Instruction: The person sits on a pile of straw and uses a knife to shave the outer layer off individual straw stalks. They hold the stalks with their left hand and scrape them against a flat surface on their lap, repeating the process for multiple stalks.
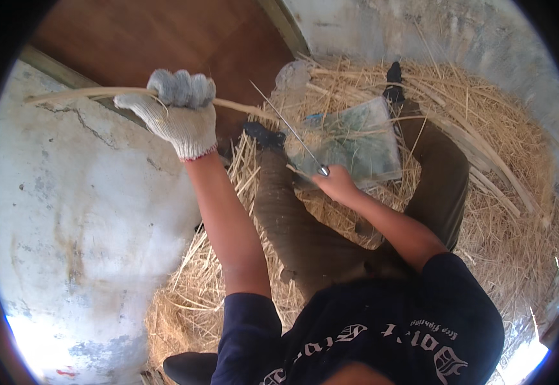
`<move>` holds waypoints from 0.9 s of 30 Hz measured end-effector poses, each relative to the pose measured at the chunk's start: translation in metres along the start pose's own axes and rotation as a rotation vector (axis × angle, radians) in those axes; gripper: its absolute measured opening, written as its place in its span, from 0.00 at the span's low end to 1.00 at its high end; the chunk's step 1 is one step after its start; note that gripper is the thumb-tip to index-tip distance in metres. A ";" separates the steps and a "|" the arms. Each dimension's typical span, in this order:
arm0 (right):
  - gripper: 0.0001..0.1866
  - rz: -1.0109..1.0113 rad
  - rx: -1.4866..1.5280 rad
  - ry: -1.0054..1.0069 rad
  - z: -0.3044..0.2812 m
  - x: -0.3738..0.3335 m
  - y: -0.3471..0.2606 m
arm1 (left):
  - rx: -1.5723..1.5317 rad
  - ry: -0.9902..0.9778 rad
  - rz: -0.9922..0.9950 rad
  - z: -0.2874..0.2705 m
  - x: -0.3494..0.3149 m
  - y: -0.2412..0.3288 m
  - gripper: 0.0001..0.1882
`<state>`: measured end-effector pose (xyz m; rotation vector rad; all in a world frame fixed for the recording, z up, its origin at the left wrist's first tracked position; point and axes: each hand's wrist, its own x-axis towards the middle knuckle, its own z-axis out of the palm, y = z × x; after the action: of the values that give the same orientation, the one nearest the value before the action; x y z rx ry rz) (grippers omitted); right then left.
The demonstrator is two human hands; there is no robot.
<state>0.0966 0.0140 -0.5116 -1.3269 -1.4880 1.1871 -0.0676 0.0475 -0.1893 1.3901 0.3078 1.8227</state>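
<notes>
My left hand (180, 112) wears a white knit glove with grey fingers. It is closed around a long pale strip that looks like split bamboo (93, 93), raised in front of the wall. One end of the strip points left, and the other reaches right over my foot. My bare right hand (339, 185) grips a knife (286, 123) by its handle, mostly hidden in the fist. The thin blade slants up and left, its tip just below the strip and apart from it. A short pale piece sticks out left of my right fist; whether I hold it, I cannot tell.
A greenish clear panel (363, 141) with shavings on it lies between my spread legs. Pale shavings (510, 173) cover the floor, with longer strips (494, 154) at the right. A cracked white wall (87, 192) stands close on the left, a brown board (157, 38) behind.
</notes>
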 end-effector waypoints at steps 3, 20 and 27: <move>0.20 0.042 0.154 -0.041 0.009 -0.012 -0.020 | -0.114 -0.070 -0.078 -0.003 0.004 -0.002 0.40; 0.19 -0.080 0.132 0.149 -0.020 0.001 -0.022 | 0.085 0.124 0.049 -0.004 0.023 -0.011 0.41; 0.16 0.121 -0.107 0.002 -0.030 -0.013 -0.031 | 0.088 0.181 0.020 -0.017 0.025 -0.008 0.41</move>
<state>0.1193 0.0048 -0.4741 -1.5080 -1.5056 1.1958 -0.0807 0.0752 -0.1836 1.2932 0.4747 1.9760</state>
